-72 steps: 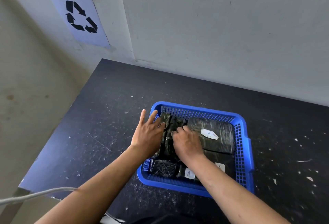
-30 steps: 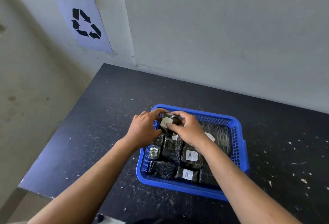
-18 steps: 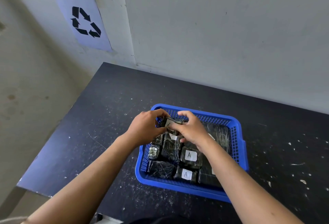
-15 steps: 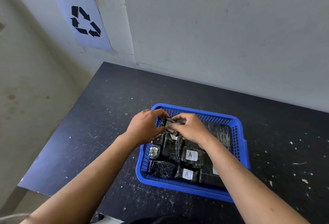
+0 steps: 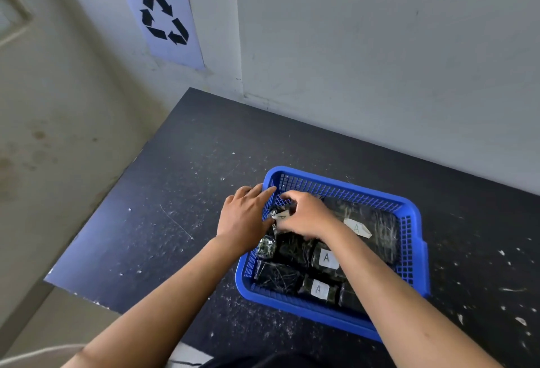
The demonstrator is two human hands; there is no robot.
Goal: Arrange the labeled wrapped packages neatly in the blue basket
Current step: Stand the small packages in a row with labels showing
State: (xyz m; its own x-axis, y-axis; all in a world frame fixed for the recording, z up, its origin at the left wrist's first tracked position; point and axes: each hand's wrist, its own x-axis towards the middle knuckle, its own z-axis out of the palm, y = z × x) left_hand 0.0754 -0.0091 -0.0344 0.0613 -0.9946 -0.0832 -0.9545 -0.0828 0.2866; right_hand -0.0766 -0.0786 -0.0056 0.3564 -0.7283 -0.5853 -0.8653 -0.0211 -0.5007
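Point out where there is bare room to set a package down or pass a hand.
Bare tabletop lies left of the blue basket, out to the table's left edge, and behind it up to the wall. The strip right of it is open too. Inside, wrapped packages crowd the floor, and both hands, left and right, fill the far-left corner.

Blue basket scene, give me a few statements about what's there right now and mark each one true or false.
1. The blue basket sits on a dark table. True.
2. Visible package labels read B. False: the readable ones show A.
3. The right hand is over a small package at the basket's far left corner. True.
4. The left hand rests flat on the table, away from the basket. False: it is at the basket's left wall.
5. A recycling sign hangs on the wall. True.
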